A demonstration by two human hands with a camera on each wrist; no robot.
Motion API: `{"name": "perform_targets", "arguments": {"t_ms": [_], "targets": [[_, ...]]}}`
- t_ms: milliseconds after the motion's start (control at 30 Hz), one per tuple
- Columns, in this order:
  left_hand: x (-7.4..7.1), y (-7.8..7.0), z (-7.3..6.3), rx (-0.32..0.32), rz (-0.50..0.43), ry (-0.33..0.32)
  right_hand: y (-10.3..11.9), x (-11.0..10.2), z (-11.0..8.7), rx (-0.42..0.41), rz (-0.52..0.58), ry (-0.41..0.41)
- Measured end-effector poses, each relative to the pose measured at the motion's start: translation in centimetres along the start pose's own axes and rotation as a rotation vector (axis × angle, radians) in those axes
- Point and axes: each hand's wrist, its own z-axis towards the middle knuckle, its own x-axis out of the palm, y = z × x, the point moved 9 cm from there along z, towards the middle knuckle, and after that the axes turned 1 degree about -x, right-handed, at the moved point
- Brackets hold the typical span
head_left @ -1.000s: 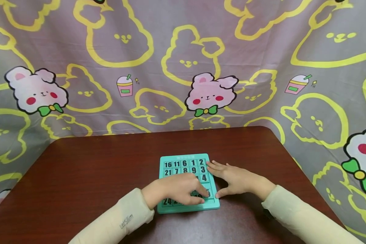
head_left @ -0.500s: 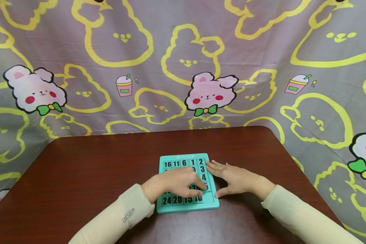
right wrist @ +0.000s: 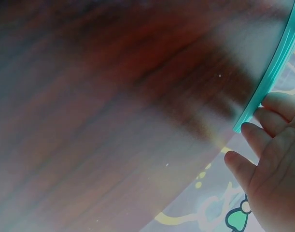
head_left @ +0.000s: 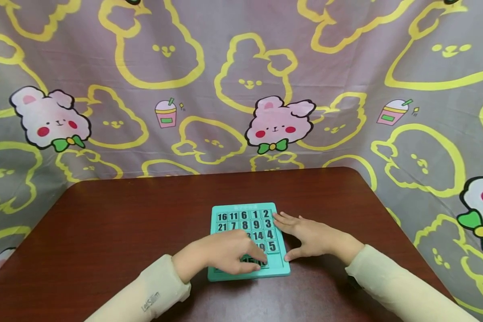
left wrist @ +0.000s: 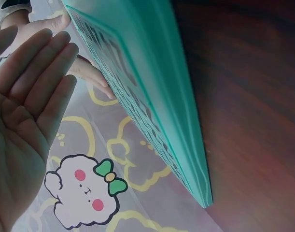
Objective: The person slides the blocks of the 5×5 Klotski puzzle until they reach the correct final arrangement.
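A teal sliding number puzzle (head_left: 281, 269) lies flat on the table, its tiles marked with black numbers. My left hand (head_left: 229, 250) reaches across its lower left part and covers several tiles. Its index fingertip touches the 10 tile in the bottom row, beside the vacant bottom right corner. Above that corner sits the 5 tile (head_left: 272, 246), below the 4. My right hand (head_left: 311, 237) rests at the right edge, fingers spread, fingertips and thumb against the frame. The left wrist view shows straight fingers (left wrist: 41, 72) beside the puzzle's side wall (left wrist: 171, 87). Right fingertips meet the teal edge (right wrist: 268, 77) in the right wrist view.
The dark red-brown wooden table (head_left: 124, 232) extends around the puzzle. A grey curtain (head_left: 209, 67) with yellow outlines and pink bunny prints hangs behind the table and along both sides.
The 5 tile has slid up against the 4, leaving the gap at the bottom right. My left hand then shifted left and down to the 10 tile. My right hand stays put.
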Motion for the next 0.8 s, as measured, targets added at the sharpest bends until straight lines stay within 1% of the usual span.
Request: {"name": "perform_targets", "arguments": {"t_ms": [167,300,500,667,800], "targets": [[0.2,-0.6,-1.0,-0.010,0.031,-0.002,0.1,-0.1,0.0,0.002,-0.002,-0.002],[0.4,-0.9,-1.2,0.001,0.044,-0.003,-0.1,0.0,0.0,0.004,-0.003,-0.003],[0.8,-0.7,-0.8,-0.003,0.018,0.003,0.0,0.1,0.0,-0.004,-0.002,0.001],[0.9,-1.0,-0.1,0.024,0.026,0.009,-0.1,0.1,-0.1,-0.005,-0.010,-0.002],[1.0,-1.1,0.4,0.024,0.023,0.021,-0.1,0.0,-0.1,-0.009,-0.010,-0.007]]}}
